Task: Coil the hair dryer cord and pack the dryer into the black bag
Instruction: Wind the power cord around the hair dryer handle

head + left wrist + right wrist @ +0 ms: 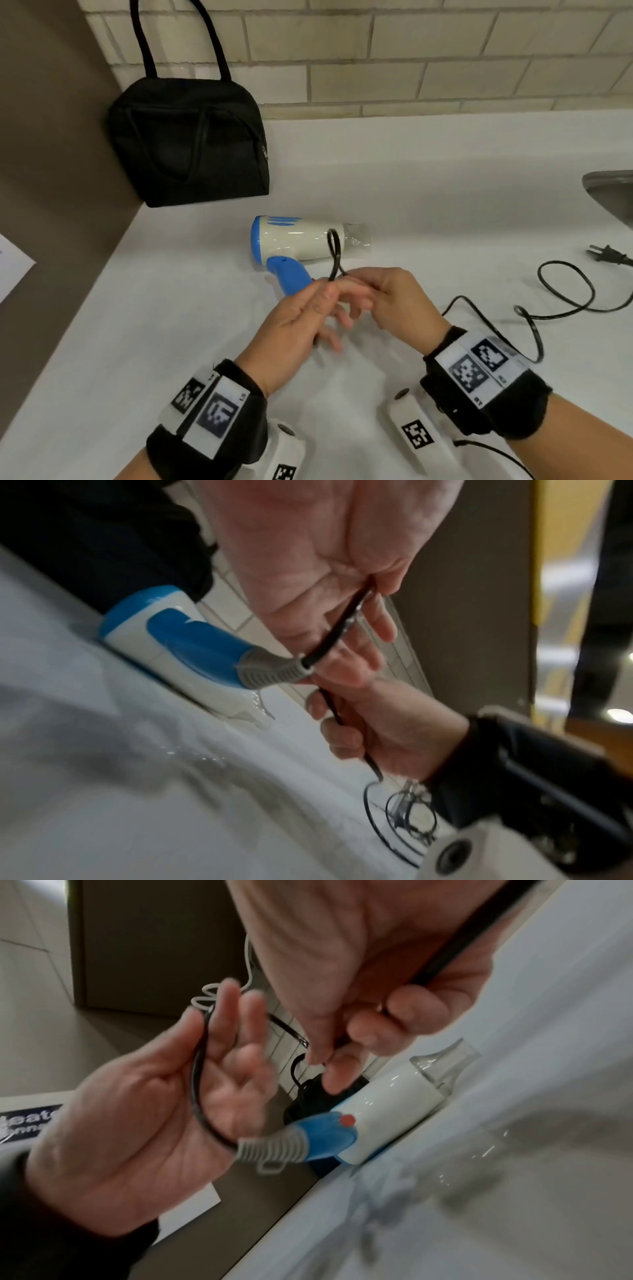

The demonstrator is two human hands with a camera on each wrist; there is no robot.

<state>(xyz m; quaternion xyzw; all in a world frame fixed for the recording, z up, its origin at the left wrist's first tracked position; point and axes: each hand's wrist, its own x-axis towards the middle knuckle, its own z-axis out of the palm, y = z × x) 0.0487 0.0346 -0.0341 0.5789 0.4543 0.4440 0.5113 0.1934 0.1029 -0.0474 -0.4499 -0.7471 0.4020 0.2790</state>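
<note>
Closest to the camera, the left hand (pixel 294 329) and the right hand (pixel 390 305) meet above the white counter (pixel 445 192), both working the black cord (pixel 334 253). The left hand pinches the cord between thumb and forefinger, its other fingers spread loosely; in the right wrist view the cord runs from the grey strain relief at the handle's end, curves across the left palm and passes up behind the fingers. The right hand has its fingers curled round the cord, which leaves under its palm. Between the two hands a small loop of cord stands upright, crossing in front of the dryer's barrel in the head view. Motion blur softens the left fingers, so exactly how many of them touch the cord is hard to tell.

Just beyond the hands lies the hair dryer (pixel 298 241), on its side on the counter, white barrel with a blue rear cap and blue handle, a clear nozzle pointing right. To the right, the rest of the cord trails in loose curves over the counter and ends at the plug (pixel 608 255), lying near the edge of a metal sink (pixel 609 195).

Farthest back on the left, the black bag (pixel 188 144) stands upright against the tiled wall (pixel 411 51), handles up, well apart from the dryer.
</note>
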